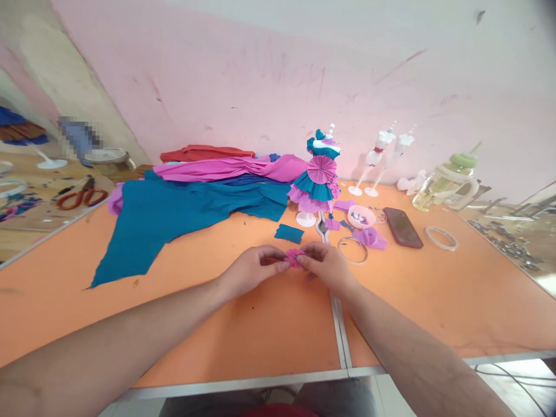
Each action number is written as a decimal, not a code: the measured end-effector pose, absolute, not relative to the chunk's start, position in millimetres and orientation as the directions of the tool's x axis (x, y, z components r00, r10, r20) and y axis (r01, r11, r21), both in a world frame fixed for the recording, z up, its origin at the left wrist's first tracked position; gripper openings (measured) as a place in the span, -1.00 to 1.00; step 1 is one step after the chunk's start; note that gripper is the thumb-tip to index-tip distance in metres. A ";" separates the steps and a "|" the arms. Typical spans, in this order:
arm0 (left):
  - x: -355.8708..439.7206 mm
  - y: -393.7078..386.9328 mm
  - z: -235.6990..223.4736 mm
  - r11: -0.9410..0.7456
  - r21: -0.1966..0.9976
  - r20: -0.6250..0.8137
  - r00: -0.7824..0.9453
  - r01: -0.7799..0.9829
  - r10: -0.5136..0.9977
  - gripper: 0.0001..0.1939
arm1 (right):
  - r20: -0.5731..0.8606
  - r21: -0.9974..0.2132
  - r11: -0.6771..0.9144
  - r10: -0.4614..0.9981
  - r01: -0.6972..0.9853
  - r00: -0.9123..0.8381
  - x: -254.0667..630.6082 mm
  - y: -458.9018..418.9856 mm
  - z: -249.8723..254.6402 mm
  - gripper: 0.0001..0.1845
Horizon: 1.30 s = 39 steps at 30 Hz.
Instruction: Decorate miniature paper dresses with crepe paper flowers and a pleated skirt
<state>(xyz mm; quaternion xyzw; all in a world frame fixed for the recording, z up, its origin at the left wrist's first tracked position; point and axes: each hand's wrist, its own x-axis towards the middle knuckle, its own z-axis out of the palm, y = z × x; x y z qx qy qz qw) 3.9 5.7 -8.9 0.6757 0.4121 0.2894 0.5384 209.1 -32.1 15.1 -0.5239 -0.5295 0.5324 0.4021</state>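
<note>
Between my two hands is a small pleated pink paper rosette (294, 258). My left hand (256, 267) pinches its left edge between thumb and fingers. On the other side, my right hand (325, 265) grips the right edge, its thumb resting near the rosette's middle. Just beyond them lies a teal paper piece (289, 233). Behind it stands a small mannequin (320, 174) dressed in ruffled teal and pink paper, with a large pink rosette at its waist. Thread snips (322, 227) lie by its white base.
Teal crepe paper (191, 214) spreads across the left, with pink crepe paper (234, 168) behind. To the right are a pink bowl (361, 218), a clear ring (353, 251), a phone (403, 227), bare mannequins (382, 150) and a green-lidded jug (447, 182). Orange-handled scissors (82, 198) lie far left.
</note>
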 end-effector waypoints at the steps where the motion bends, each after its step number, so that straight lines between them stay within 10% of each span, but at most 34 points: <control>1: 4.2 6.5 -10.7 -0.084 0.963 -0.055 0.493 0.255 0.868 -0.58 | -0.138 -0.985 -0.122 0.982 0.123 -0.131 209.3 -31.9 15.3 -0.66; 39: 8.4 0.5 -15.7 -0.069 0.973 -0.027 0.405 0.220 0.914 -0.60 | -0.079 -0.982 -0.049 0.984 0.181 -0.160 202.9 -37.5 10.2 -0.67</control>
